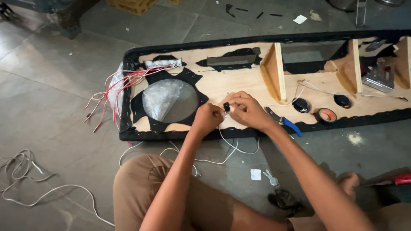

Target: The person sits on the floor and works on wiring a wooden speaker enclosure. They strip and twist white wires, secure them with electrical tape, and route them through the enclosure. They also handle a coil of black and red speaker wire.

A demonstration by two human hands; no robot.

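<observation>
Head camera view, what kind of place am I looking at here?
Probably a workshop floor, perhaps for audio or upholstery work. A long plywood panel edged in black fabric lies on the grey tiles, with red wires, blue-handled pliers and a tape roll. Both hands, left and right, pinch a small black part.

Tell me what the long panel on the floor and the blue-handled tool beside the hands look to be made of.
Panel: looks like plywood, pale bare grain, unfinished; its rim seems wrapped in black fabric, stapled. Pliers: dull metal jaws, with glossy blue grips, probably plastic or rubber.
</observation>
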